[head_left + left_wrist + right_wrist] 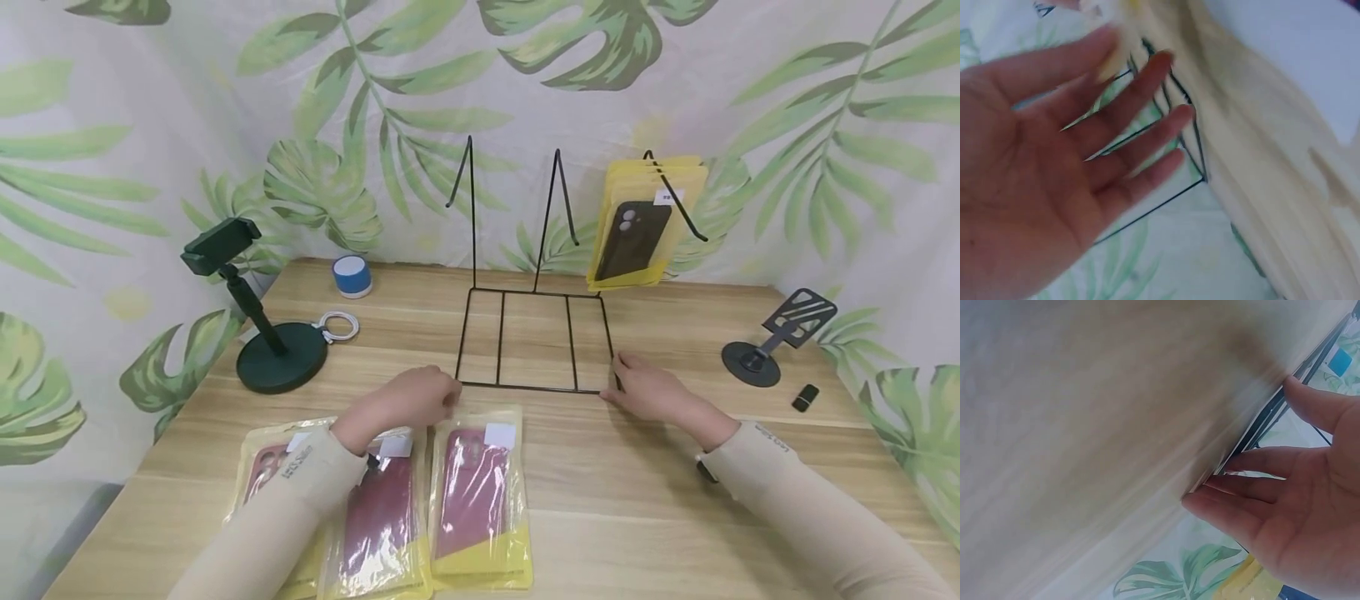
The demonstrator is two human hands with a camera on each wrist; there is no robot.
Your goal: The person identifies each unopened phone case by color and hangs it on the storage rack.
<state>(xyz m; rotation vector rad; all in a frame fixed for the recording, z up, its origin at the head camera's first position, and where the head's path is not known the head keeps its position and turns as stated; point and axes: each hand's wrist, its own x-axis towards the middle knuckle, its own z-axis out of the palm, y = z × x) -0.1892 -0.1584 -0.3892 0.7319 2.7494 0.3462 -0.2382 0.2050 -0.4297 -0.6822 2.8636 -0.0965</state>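
Note:
A black wire display rack stands on the table, with three upright prongs at its back. My right hand is at its front right corner, fingers fairly straight and fingertips right at the wire. In the right wrist view the thumb is spread well apart from the fingers, along the bar. My left hand is near the front left corner, above the packs; in the left wrist view its fingers are spread and loosely bent, holding nothing. Yellow-edged packs with red phone cases lie below it, partly hidden by the left arm.
Yellow packs with a dark phone case hang on the rack's right prong. To the left are a dark green phone stand, a white cable and a blue-white cylinder. At right stand a black folding stand and a small black object.

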